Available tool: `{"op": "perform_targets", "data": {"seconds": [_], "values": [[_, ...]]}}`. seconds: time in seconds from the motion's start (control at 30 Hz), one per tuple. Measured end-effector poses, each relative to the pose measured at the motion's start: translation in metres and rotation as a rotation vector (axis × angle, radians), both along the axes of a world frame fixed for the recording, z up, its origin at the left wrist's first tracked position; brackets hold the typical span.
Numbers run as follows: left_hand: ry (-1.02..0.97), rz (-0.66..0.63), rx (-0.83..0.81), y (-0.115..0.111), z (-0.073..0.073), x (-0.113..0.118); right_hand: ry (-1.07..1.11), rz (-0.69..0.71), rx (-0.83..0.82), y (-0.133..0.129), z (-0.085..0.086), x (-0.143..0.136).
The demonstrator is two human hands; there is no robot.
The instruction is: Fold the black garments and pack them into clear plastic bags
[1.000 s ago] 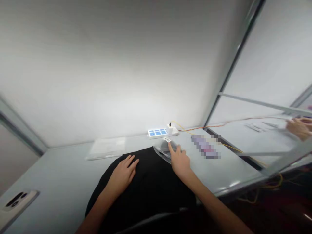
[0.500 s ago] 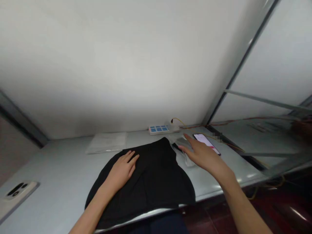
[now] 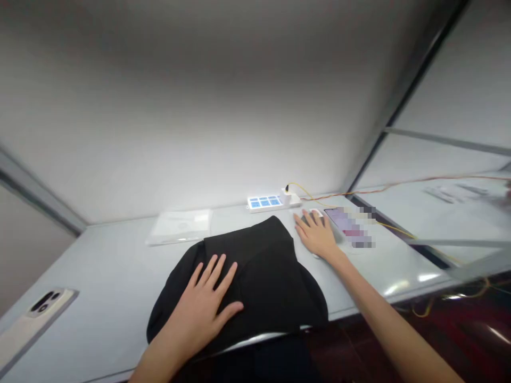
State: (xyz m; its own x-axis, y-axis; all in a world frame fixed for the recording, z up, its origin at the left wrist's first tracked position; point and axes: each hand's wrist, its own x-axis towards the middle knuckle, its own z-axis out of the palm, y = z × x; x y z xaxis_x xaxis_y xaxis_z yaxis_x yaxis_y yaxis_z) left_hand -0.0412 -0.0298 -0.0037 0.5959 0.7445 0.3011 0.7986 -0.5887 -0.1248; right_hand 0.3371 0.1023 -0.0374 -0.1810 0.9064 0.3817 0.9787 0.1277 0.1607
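A piece of black cloth that looks like a folded garment lies on the grey table, reaching its front edge. My left hand rests flat on the garment's left part, fingers spread, palm down. To the right of the cloth, my right hand lies with fingers spread on a clear plastic packet with grey and white parts. Most of that packet is hidden under the hand, so its contents cannot be made out.
A phone with a lit screen lies right of my right hand. Behind stands a white power strip with a yellow cable plugged in. Another clear plastic packet lies at the back left. A white phone is at the left. Metal frame bars rise at the right.
My right hand has come down flat onto the plastic packet. A small black piece beside the packet no longer shows. My left hand has shifted nearer to me and spread its fingers.
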Motion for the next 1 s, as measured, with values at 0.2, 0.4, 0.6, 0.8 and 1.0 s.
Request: {"op": "perform_targets", "data": {"seconds": [0.2, 0.4, 0.6, 0.8, 1.0], "values": [[0.097, -0.055, 0.051, -0.050, 0.006, -0.044, 0.123, 0.027, 0.057, 0.006, 0.011, 0.005], [-0.051, -0.101, 0.168, -0.067, -0.007, -0.079, 0.386, 0.555, -0.054, -0.091, 0.043, -0.027], [-0.119, -0.020, 0.087, -0.065, -0.003, -0.062, 0.298, 0.617, -0.186, -0.178, 0.017, -0.027], [-0.228, 0.002, 0.127, -0.066, -0.013, -0.073, 0.355, 0.562, -0.268, -0.174, -0.002, -0.011], [-0.359, 0.126, 0.193, -0.075, -0.026, -0.101, 0.666, 0.568, -0.395, -0.165, 0.005, 0.000]]}}
